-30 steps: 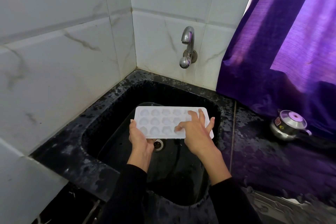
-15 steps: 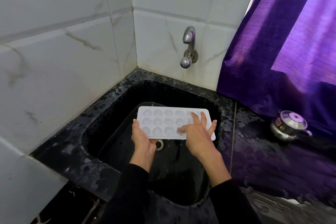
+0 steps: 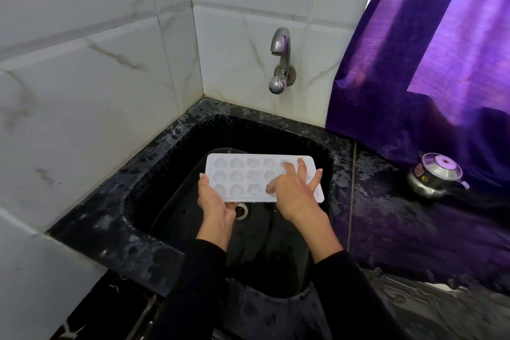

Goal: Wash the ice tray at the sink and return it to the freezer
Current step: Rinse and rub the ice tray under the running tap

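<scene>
Over the black sink, the left hand grips the ice tray by its near-left corner while the right hand rubs it with spread fingers, so wet plastic might slip and drop.

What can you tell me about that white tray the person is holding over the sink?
The ice tray is a white rectangular mould, plastic by its look, with rounded corners and three rows of rounded hollows. It is held roughly level, hollows up, over the black sink. The left hand grips its near left corner from below; the right hand lies on its right part with fingers spread.
</scene>
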`<state>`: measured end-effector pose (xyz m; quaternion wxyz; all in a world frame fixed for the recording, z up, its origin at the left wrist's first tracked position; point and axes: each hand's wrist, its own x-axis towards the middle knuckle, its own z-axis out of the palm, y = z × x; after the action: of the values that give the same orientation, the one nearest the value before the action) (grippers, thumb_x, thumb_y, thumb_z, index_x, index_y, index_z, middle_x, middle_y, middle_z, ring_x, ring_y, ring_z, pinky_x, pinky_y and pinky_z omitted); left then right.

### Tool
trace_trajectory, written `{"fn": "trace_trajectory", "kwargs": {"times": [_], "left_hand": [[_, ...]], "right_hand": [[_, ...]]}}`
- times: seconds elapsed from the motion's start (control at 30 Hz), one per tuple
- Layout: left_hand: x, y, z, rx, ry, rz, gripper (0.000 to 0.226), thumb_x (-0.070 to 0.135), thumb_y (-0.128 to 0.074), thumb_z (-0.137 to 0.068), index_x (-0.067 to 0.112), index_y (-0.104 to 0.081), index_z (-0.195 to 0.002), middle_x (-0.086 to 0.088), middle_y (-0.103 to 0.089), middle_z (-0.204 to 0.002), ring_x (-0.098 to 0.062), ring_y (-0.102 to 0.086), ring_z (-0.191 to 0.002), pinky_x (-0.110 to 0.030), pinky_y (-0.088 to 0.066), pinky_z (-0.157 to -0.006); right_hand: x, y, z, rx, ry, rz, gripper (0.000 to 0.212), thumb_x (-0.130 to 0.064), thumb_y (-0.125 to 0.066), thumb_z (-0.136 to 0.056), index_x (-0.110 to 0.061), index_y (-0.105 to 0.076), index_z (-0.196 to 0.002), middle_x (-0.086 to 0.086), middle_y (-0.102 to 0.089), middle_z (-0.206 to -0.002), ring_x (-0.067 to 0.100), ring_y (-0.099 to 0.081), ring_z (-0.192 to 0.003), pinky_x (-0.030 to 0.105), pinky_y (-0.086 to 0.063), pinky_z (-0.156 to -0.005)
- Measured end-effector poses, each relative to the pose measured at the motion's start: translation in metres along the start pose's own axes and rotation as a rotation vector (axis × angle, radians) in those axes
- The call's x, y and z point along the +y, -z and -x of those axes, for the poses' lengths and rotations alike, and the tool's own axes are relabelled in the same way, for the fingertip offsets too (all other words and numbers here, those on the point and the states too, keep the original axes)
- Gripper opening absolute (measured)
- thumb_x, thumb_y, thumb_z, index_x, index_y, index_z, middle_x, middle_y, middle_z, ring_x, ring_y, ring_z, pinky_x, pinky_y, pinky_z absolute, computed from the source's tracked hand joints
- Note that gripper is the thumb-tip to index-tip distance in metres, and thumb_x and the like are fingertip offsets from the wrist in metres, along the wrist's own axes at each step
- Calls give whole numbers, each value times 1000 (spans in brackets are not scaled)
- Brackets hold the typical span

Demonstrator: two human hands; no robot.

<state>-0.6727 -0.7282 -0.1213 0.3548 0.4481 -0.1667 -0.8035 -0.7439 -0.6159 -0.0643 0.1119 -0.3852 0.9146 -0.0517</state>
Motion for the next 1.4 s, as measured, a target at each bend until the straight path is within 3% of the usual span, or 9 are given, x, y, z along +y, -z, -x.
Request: {"fn": "trace_trajectory", "kwargs": {"times": [0.13, 0.33, 0.6, 0.8, 1.0, 1.4], "left_hand": [[0, 2, -1, 4, -4, 0, 46, 49, -39, -99, 13, -61, -119, -13, -69, -111, -33, -66, -99, -53, -54, -87], [-1, 1, -2, -6, -8, -26, 48, 51, -40, -98, 13, -62, -119, -13, -70, -110, -34, -67, -100, -55, -53, -89], [-4, -1, 1, -7, -4, -43, 47, 50, -40, -98, 13, -64, -114, -12, -71, -107, -33, -68, -96, -53, -54, -90], [-6, 1, 1, -2, 1, -67, 50, 52, -39, -97, 14, -64, -115, -11, -72, -105, -32, -69, -92, -49, -56, -84], [-8, -1, 1, -13, -6, -74, 49, 52, -39, -97, 14, -63, -117, -12, -72, -107, -33, -69, -95, -49, -56, -85], [-10, -7, 3, -40, 15, -58, 49, 51, -39, -97, 13, -63, -118, -13, -71, -108, -33, -68, -95, -49, -56, -83]], "right_hand": [[2, 2, 1, -10, 0, -5, 51, 15, -51, -82, -24, -67, -110, 12, -18, -153, 38, 14, -145, 68, 13, -108], [-1, 1, -1, 124, 72, -56, 52, 17, -50, -75, -21, -55, -110, 10, -21, -148, 34, 12, -146, 65, 12, -110], [-10, -10, 2, 22, 116, -26, 66, 15, -54, -80, -34, -58, -125, 11, 0, -159, 37, 19, -144, 65, 13, -109], [-10, -11, 2, -3, 103, -35, 61, 16, -53, -80, -32, -63, -116, 11, -6, -159, 37, 19, -145, 66, 14, -109], [-7, -12, 4, 11, 91, -33, 69, 17, -52, -79, -35, -57, -125, 12, 1, -160, 36, 20, -144, 66, 14, -109], [-4, -10, 5, 18, 90, -29, 69, 16, -52, -79, -33, -56, -127, 12, -1, -160, 36, 20, -144, 66, 13, -109]]}}
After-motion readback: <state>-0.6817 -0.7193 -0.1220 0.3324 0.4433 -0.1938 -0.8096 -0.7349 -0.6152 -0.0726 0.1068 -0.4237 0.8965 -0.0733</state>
